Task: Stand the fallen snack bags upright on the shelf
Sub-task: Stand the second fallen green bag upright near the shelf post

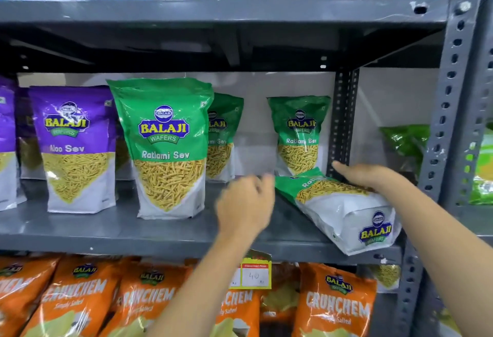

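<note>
Grey steel shelf [160,232] fills my head view, with upright purple and green sev bags standing along it. At about four o'clock I see the fallen Ratlami Sev bag [338,203] lying on its back, long axis running ten to four o'clock, white base overhanging the front edge toward me. My right hand [365,176] lies flat on its upper side, fingers [340,166] extended, not gripping. My left hand [244,203] hovers just at the bag's green top, fingers loosely curled, empty.

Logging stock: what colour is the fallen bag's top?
Green, over a white base; the fallen bag shows in the head view.
</note>
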`<state>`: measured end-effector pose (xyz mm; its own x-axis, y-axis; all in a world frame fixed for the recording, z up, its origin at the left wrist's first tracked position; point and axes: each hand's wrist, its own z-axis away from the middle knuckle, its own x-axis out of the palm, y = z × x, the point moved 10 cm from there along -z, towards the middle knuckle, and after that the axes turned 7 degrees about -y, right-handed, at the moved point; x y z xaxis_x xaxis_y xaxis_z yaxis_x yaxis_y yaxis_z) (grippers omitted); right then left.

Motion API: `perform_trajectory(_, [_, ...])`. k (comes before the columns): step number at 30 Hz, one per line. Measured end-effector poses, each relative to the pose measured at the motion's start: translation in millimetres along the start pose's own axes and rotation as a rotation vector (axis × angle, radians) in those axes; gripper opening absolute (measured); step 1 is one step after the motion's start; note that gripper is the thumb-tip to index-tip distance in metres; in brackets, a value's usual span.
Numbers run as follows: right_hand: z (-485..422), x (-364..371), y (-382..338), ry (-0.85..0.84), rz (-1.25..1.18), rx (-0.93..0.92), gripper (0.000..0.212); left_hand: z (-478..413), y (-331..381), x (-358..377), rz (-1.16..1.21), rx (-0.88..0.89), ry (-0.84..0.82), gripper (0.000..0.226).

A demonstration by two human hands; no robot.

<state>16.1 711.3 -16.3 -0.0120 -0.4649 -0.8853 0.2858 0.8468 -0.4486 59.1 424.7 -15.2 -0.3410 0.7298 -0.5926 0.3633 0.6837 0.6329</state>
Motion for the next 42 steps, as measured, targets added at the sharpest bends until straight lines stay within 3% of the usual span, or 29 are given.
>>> perform_trajectory(2, [-8.8, 6.3, 0.6, -0.066, 0.070, -0.068, 0.087, 6.5, -0.5, 72.7, 0.010, -0.230, -0.477, 0.092])
perform_trajectory(3, [-16.2, 7.6, 4.9, -0.082, 0.084, -0.074, 0.084, 10.2, 5.6, 92.3, 0.018, -0.257, -0.600, 0.096])
perform_trajectory(5, [-20.0, 9.0, 8.8, -0.103, 0.059, -0.057, 0.084, 12.6, 22.6, 112.4, 0.023, -0.226, -0.672, 0.086])
perform_trajectory(9, [-11.4, 12.3, 6.0, -0.113, -0.065, -0.011, 0.072, 12.1, 32.4, 127.3, 0.002, -0.188, -0.598, 0.083])
perform_trajectory(11, [-10.1, 9.2, 6.5, -0.074, -0.135, -0.004, 0.063, 10.0, 27.2, 130.7, 0.101, -0.219, -0.575, 0.082])
perform_trajectory(15, [-0.7, -10.3, 0.4, 0.155, -0.341, -0.035, 0.043, -0.6, 30.2, 118.5, 0.524, -0.277, -0.453, 0.066])
perform_trajectory(19, [21.8, -18.1, -18.6, 0.328, -0.729, -0.160, 0.047, -12.4, 28.4, 76.5, 0.591, -0.273, -0.190, 0.055])
perform_trajectory(21, [43.5, -22.1, -30.6, 0.464, -0.808, -0.257, 0.050, -10.6, 31.6, 56.3, 0.605, -0.242, -0.086, 0.049])
perform_trajectory(24, [78.8, -16.6, -39.2, 0.613, -0.898, -0.387, 0.033, 0.7, 39.9, 34.2, 0.667, -0.150, 0.001, 0.035])
perform_trajectory(28, [96.5, -0.7, -37.4, 0.638, -0.991, -0.442, 0.017, 11.7, 39.0, 23.7, 0.675, -0.067, 0.039, 0.040])
perform_trajectory(33, [91.1, 3.1, -44.0, 0.665, -1.002, -0.462, 0.016, 5.6, 34.2, 25.0, 0.704, -0.008, 0.027, 0.034])
perform_trajectory(38, [70.8, 14.4, -45.0, 0.750, -1.006, -0.485, 0.013, -24.1, 20.5, 45.3, 0.752, 0.032, -0.073, 0.027])
perform_trajectory(42, [43.9, 30.4, -42.7, 0.711, -1.027, -0.477, 0.013, -41.0, 4.8, 65.6, 0.811, 0.011, -0.212, 0.022])
